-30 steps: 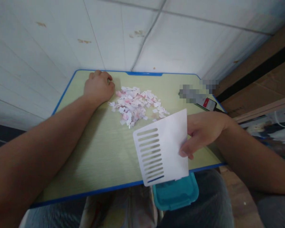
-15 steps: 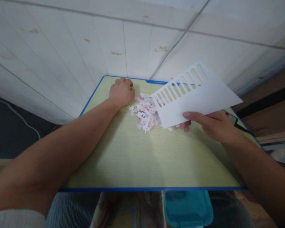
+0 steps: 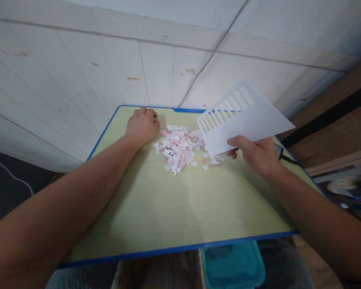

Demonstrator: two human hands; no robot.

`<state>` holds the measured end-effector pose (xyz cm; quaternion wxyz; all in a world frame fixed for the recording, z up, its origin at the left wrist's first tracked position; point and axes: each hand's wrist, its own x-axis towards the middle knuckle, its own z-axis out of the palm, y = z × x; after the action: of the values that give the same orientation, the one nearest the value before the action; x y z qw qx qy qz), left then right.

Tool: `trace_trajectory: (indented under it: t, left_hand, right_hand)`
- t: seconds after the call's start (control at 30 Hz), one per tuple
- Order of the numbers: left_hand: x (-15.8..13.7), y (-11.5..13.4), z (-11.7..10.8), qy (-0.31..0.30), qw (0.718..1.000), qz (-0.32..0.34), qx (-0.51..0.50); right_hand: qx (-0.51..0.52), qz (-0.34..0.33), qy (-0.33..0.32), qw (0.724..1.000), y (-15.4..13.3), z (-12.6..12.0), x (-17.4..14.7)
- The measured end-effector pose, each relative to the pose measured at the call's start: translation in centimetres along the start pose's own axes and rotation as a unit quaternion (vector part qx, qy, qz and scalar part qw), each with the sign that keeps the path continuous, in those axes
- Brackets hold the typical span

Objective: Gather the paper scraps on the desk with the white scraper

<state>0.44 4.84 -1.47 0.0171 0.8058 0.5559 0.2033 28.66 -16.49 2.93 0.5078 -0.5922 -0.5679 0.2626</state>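
My right hand (image 3: 252, 154) grips the lower edge of a white flat sheet with a row of rounded slots (image 3: 237, 130), thumb on top and fingers beneath. The sheet is tilted above the table, its left corner over the right side of a pile of small white and pink paper scraps (image 3: 179, 148). A few scraps lie apart under the sheet's lower corner. Just left of the pile, my left hand (image 3: 142, 125) rests on the table with its fingers curled in. I see nothing in it.
The pale yellow-green table (image 3: 168, 208) has a blue rim and stands against a white plank wall (image 3: 108, 72). A cable (image 3: 212, 56) runs down that wall. A dark device with a cord (image 3: 279, 151) lies behind my right hand. A teal bin (image 3: 233, 267) is below the front edge.
The slotted sheet has lifted away from the pile, so more scraps show, with a gap among those at its right. My left hand stays beside the pile. The whole view has shifted slightly.
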Motion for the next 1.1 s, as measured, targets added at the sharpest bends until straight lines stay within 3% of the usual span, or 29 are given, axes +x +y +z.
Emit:
trace_trajectory:
  t: [0.67, 0.97, 1.03, 1.1]
  left_hand:
    - [-0.2, 0.4, -0.5, -0.019, 1.000, 0.000, 0.016]
    - [-0.1, 0.4, -0.3, -0.014, 1.000, -0.011, 0.001]
    - [-0.2, 0.5, -0.4, -0.017, 1.000, -0.005, 0.007]
    - [-0.3, 0.6, -0.6, -0.023, 1.000, -0.001, 0.017]
  right_hand:
    - [-0.006, -0.016, -0.118, 0.993, 0.5, 1.0, -0.8]
    - [0.020, -0.035, -0.223, 0.974, -1.4, 1.4, -2.3]
    - [0.040, -0.036, -0.221, 0.974, -1.4, 1.2, -2.2]
    - [0.063, -0.042, -0.165, 0.983, -1.1, 0.7, -1.8]
